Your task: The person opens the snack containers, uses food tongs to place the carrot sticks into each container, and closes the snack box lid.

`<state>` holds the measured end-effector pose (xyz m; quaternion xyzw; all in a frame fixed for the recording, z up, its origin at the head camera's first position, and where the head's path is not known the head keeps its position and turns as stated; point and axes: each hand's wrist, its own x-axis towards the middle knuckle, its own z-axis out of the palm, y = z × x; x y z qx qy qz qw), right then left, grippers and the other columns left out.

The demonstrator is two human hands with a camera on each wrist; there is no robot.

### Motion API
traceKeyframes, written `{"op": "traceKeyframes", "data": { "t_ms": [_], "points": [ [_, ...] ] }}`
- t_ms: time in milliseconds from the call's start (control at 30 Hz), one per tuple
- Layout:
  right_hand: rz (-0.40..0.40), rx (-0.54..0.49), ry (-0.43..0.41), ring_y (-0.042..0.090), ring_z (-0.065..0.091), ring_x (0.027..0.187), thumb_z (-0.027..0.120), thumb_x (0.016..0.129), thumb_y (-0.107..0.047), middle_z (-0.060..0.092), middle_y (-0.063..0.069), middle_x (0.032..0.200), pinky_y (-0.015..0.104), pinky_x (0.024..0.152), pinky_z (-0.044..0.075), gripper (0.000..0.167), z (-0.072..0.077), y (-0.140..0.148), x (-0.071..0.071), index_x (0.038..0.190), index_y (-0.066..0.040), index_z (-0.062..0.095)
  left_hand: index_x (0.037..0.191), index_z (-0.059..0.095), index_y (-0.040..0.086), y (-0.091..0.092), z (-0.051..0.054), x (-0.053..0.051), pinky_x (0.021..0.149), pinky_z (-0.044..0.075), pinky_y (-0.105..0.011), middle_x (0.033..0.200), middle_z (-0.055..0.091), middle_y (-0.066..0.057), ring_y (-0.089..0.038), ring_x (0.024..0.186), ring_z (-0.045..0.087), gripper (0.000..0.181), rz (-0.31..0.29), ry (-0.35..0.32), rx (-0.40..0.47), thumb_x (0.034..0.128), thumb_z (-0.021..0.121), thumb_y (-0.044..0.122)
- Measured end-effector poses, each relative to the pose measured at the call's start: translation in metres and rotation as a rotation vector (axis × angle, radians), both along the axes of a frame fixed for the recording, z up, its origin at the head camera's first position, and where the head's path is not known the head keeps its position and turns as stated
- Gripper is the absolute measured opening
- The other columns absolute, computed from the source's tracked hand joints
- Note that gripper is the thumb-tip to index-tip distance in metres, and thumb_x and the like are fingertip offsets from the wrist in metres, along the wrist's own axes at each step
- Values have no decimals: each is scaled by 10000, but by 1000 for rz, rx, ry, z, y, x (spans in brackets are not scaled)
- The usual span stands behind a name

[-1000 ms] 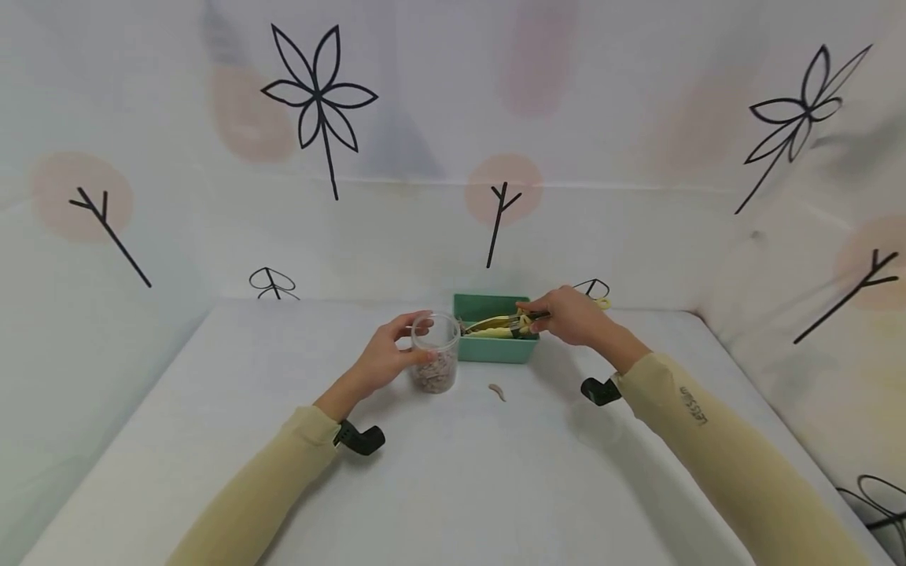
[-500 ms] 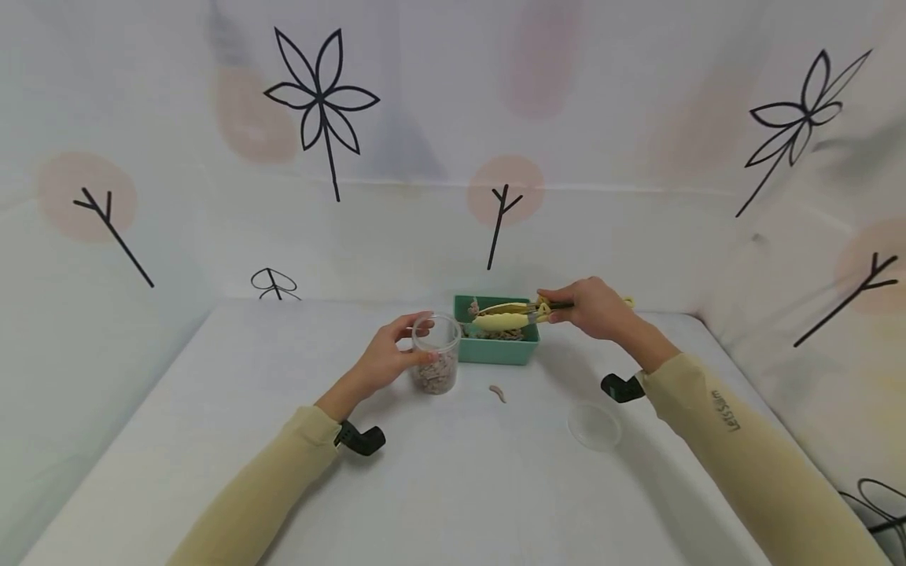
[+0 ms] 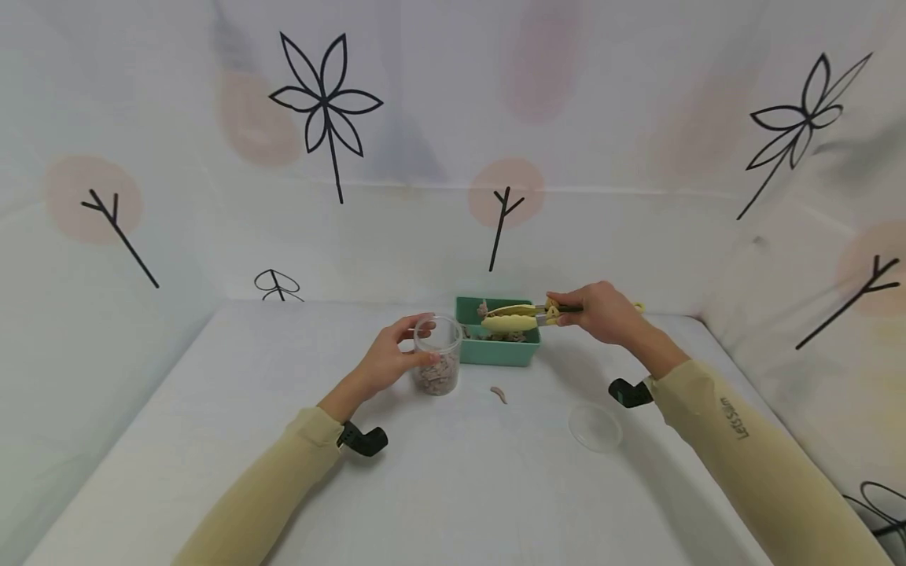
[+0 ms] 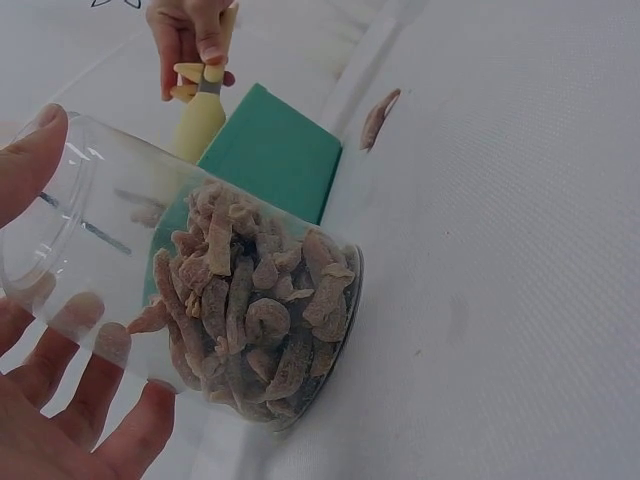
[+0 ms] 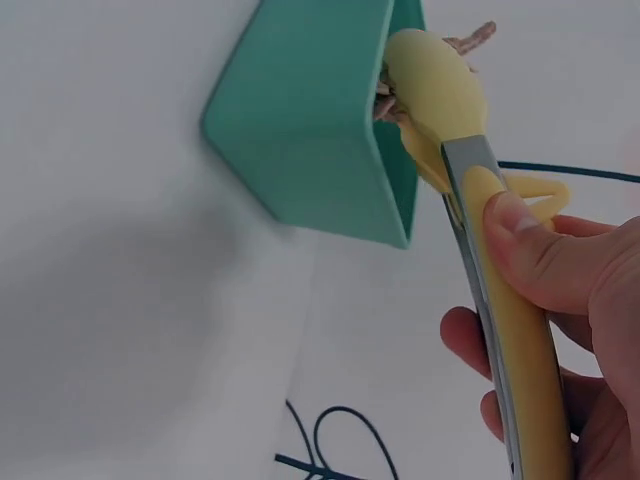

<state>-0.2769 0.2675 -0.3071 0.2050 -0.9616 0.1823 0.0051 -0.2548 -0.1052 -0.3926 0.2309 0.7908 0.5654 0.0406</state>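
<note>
Tongs [image 3: 510,323] rose toward 3 o'clock, apparently lifting a piece [image 5: 478,40] | right hand [image 3: 600,310] gripped them | left hand [image 3: 382,358] clasped jar [image 3: 444,343]

Yellow tongs [image 3: 511,323] extend nearly level over the green box [image 3: 495,355], a brown piece [image 5: 475,38] jutting from their tips; the clear, open-topped jar [image 3: 444,338], partly full of similar pieces [image 4: 250,300], stands upright beside the box.

Yellow tongs [image 3: 510,323], green box [image 3: 495,354], white table [image 3: 453,487].

Patterned sheeting [image 3: 425,126] is enclosing a white bench [image 3: 453,472] on three sides, forming a booth-like nook. Black line-drawn flowers [image 3: 325,101] are decorating it.
</note>
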Motion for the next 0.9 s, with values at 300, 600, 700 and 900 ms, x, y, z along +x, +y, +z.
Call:
{"op": "traceKeyframes", "data": {
  "t_ms": [300, 600, 700, 900],
  "points": [
    [-16, -30, 12, 311, 656, 1081, 745, 904, -131, 655, 172, 1251, 491, 853, 532, 513, 4, -2, 1, 1386, -72, 578, 1471, 468, 148, 0, -1, 0, 987, 435, -557, 1427, 540, -138, -314, 1274, 486, 682, 9, -6, -6, 873, 794, 193],
    [-36, -35, 30, 333, 651, 1091, 739, 908, -123, 647, 186, 1255, 493, 848, 533, 502, 3, -2, 1, 1381, -63, 579, 1476, 463, 141, 0, 0, 1, 969, 447, -548, 1419, 549, -122, -330, 1268, 489, 682, -2, 10, -4, 880, 788, 198],
    [-43, -39, 11, 313, 654, 1072, 743, 905, -123, 656, 178, 1247, 477, 831, 535, 499, 4, -5, 2, 1377, -74, 587, 1471, 472, 151, 0, 0, 1, 964, 452, -541, 1415, 553, -113, -319, 1260, 493, 681, 10, 5, -5, 873, 794, 200],
    [-29, -23, 2, 340, 647, 1104, 745, 904, -132, 649, 184, 1253, 500, 870, 527, 506, 3, -7, 3, 1379, -71, 581, 1470, 472, 152, 0, 0, 1, 972, 447, -543, 1420, 547, -123, -312, 1263, 491, 682, 11, -7, 0, 872, 796, 206]
  ]
}}
